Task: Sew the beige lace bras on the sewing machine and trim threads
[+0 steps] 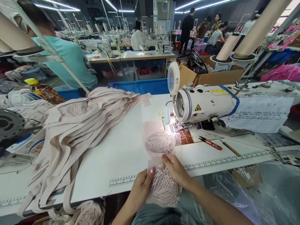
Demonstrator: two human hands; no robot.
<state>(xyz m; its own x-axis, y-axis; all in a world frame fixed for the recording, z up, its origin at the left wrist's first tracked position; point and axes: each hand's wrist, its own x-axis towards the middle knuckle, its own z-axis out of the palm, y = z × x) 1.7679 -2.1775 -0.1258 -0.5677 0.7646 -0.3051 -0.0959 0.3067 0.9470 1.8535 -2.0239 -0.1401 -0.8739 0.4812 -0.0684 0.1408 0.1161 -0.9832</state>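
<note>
A pale pink lace bra piece (pixel 161 142) with two cup-shaped parts stretches from under the sewing machine's needle area over the table's front edge. My left hand (pixel 143 184) pinches its left edge between thumb and fingers. Higher up, my right hand (pixel 174 168) closes on the fabric between the two lace parts. The lower lace part hangs toward my lap, between my wrists. Just beyond, the white sewing machine (pixel 203 103) has its lamp lit over the needle plate. Its presser foot is hard to make out in the glare.
Left on the table lies a heap of pale pink fabric pieces (pixel 93 122). Red thread snips (pixel 211 143) and a wooden-handled awl (pixel 231 148) lie right, near a ruler strip (pixel 225 158). Thread cones (pixel 227 47) stand behind; a person in a teal shirt (pixel 63 59) sits far left.
</note>
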